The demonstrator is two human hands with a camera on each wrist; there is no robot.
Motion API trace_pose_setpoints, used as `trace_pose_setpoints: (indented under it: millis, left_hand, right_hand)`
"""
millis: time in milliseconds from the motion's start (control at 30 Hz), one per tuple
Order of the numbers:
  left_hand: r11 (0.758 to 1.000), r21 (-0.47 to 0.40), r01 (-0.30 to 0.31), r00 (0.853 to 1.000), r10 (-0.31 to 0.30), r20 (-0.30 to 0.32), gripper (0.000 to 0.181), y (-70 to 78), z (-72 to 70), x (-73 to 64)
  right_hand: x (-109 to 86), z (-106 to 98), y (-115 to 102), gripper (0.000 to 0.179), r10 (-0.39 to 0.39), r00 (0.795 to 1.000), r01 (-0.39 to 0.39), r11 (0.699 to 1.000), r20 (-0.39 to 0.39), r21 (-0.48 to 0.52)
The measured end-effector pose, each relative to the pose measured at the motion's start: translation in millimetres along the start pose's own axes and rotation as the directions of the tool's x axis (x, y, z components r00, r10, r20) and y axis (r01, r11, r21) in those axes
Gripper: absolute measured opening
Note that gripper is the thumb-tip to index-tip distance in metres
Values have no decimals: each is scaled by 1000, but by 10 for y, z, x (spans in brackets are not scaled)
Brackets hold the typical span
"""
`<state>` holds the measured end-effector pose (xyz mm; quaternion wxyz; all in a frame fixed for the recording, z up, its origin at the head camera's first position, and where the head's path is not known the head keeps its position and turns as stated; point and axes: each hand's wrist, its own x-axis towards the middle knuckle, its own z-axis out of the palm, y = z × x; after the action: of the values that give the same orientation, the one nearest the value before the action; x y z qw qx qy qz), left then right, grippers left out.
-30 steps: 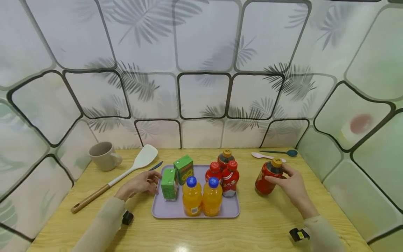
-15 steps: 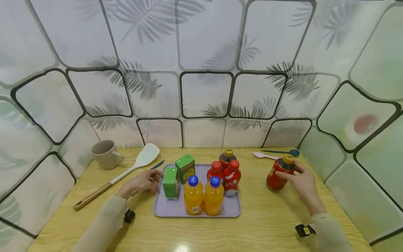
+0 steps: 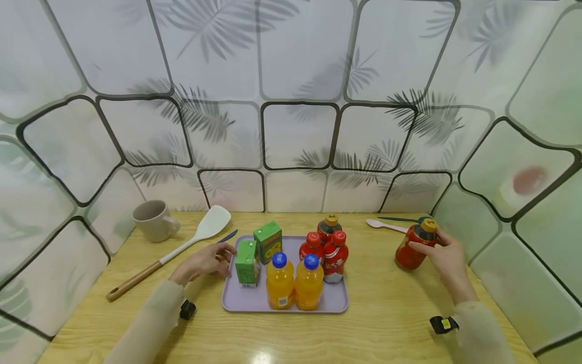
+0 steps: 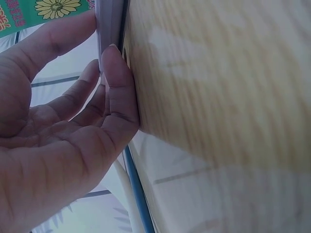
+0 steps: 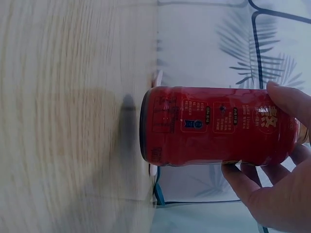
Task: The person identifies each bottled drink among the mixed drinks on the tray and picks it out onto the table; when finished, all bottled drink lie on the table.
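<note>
In the head view, a red bottle with a yellow cap (image 3: pixel 410 251) is held by the right hand (image 3: pixel 448 254) near the right edge of the tabletop (image 3: pixel 373 323), well apart from the lilac tray (image 3: pixel 247 303); it appears leaned, cap toward that edge. Behind it, by the back edge, a pink spoon (image 3: pixel 375 223) and a dark blue spoon (image 3: pixel 394 219) are seen. The tray is loaded with green cartons (image 3: pixel 247 265) at its left, orange bottles (image 3: pixel 309 290) by its front edge, and red-capped bottles (image 3: pixel 335 265) at its right, beside another yellow-capped bottle (image 3: pixel 328 230).

In the left wrist view, the left hand (image 4: pixel 63 107) is shown with bent fingers at the tray's left rim; whether it is pinched or merely touched cannot be told.

In the right wrist view, the red bottle is clamped between thumb and fingers near its shoulder, its base seemingly clear of the tabletop. The step is judged to be one-handed placing, with release not yet made; next, the base should be levelled and gently lowered, clear of the spoons.
</note>
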<state>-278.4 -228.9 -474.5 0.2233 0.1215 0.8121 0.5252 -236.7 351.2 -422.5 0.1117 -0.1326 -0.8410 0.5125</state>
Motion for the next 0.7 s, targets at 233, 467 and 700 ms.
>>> trace_pose_setpoints:
  millis: [233,467,700]
  left_hand:
    - [1000,-4,-1,1000,1,13,55,-2,-9,-14]
    - [1000,1,11,1000,-11,1,55,28,-6,-7]
    - [1000,12,29,1000,-29,-6,55,49,3,-10]
  right_hand:
    - [67,-62,38,86,-5,999,5,1000,-39,18]
    - [108,-172,90,86,-27,998,26,1000,-51,-8]
    - [185,-271,157,91,13,999,-15,997,-35,-76]
